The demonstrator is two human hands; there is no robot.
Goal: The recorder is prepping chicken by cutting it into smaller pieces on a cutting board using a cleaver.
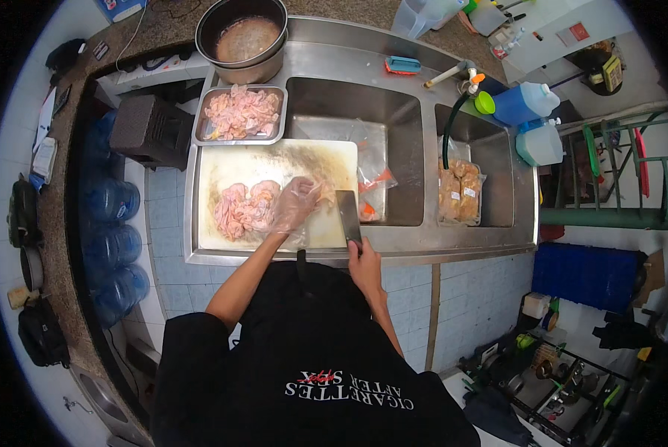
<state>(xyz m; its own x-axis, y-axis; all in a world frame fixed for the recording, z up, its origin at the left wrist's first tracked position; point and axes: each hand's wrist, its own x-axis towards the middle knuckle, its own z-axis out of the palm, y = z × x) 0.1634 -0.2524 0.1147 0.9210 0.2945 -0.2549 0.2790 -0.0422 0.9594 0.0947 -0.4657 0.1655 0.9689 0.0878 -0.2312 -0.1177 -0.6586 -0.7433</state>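
My left hand (296, 207), in a clear plastic glove, presses on a pale piece of raw chicken skin (326, 193) on the white cutting board (239, 159). Its fingertips are partly hidden. My right hand (366, 262) is bare and grips the handle of a cleaver (348, 215). The broad blade lies over the board's right edge, just right of the piece. Left of my gloved hand sits a pile of raw chicken skin (244, 209). Behind the board, a steel tray (200, 131) holds more cut pink pieces (242, 112).
A large pot (250, 64) stands behind the tray. The left sink basin (334, 100) holds plastic bags (378, 181); the right one holds packed meat (459, 193) and a dark hose (451, 131). A brush (402, 65), a tap (471, 84) and jugs (526, 103) line the back and right.
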